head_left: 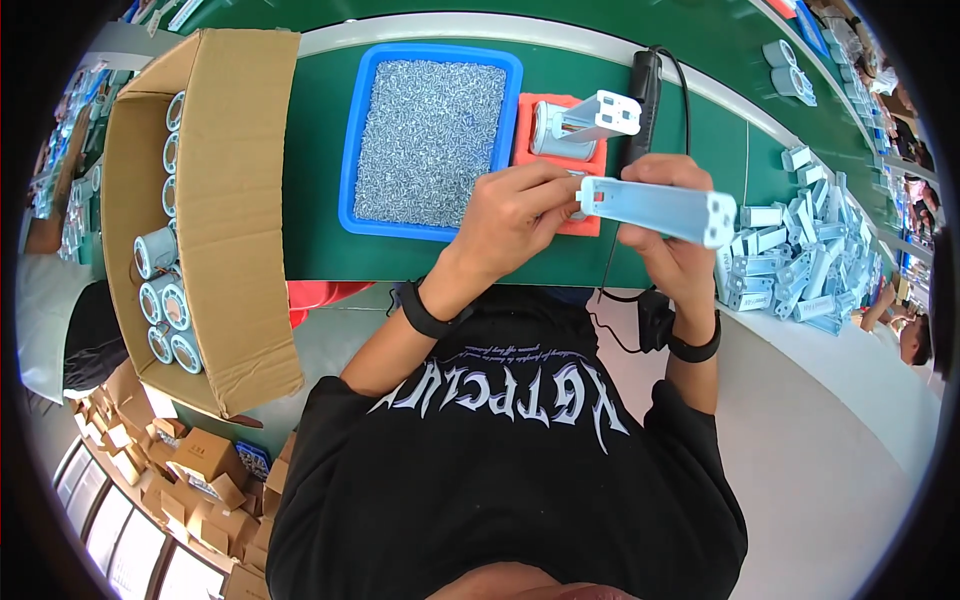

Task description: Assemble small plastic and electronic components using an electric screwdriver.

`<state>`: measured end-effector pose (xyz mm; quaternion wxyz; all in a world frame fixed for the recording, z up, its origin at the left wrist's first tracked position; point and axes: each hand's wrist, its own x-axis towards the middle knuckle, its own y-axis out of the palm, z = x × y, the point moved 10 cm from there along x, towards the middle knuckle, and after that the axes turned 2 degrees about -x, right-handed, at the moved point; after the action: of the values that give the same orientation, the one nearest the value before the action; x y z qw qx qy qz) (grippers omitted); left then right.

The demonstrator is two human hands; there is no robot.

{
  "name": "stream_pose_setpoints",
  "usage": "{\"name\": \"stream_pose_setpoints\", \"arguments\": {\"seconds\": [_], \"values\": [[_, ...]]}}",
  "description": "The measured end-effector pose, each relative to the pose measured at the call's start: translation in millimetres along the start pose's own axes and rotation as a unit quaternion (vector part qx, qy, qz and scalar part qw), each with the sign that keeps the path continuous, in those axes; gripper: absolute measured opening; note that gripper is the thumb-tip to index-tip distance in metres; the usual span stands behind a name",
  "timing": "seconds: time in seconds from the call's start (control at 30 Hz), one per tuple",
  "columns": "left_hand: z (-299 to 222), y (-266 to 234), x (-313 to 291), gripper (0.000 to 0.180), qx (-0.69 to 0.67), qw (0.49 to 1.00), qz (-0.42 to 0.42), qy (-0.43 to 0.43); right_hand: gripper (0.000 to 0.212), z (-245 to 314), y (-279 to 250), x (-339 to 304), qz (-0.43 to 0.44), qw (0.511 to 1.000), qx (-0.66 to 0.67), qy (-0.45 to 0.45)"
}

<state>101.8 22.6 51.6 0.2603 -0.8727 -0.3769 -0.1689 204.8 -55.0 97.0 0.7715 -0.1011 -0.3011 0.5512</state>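
Note:
Level above the table, a long light-blue plastic handle is gripped in my right hand, thumb and fingers on its two sides. My left hand is closed in a pinch right beside the handle's left end; what its fingertips hold, if anything, is hidden. Under both hands lies an orange-red holder. In its far part sits a light-blue round housing with another handle sticking out to the right. The near part of the holder is mostly covered by my fingers and the handle.
Left of the holder stands a blue tray full of small screws. Farther left, an open cardboard box contains several round housings. A black power screwdriver with a cord lies behind my right hand. Several loose handles are heaped at right.

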Motion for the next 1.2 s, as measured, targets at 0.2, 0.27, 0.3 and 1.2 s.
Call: {"name": "stream_pose_setpoints", "arguments": {"seconds": [0.2, 0.27, 0.3, 1.2], "values": [[6, 3, -2, 0.017, -0.011, 1.0, 0.017, -0.019, 0.051, -13, 6, -4, 0.009, 1.0, 0.013, 0.025], [8, 5, -2, 0.018, -0.012, 0.999, 0.031, -0.036, 0.049, -14, 6, -6, 0.002, 0.999, 0.018, 0.033], [6, 5, -1, 0.018, -0.005, 0.999, 0.027, -0.023, 0.049, -13, 7, -7, 0.002, 0.999, 0.019, 0.033], [25, 6, -18, 0.049, 0.117, 0.985, 0.099, -0.081, 0.033, -21, 45, 4, 0.139, 0.97, -0.194, 0.057]]}}
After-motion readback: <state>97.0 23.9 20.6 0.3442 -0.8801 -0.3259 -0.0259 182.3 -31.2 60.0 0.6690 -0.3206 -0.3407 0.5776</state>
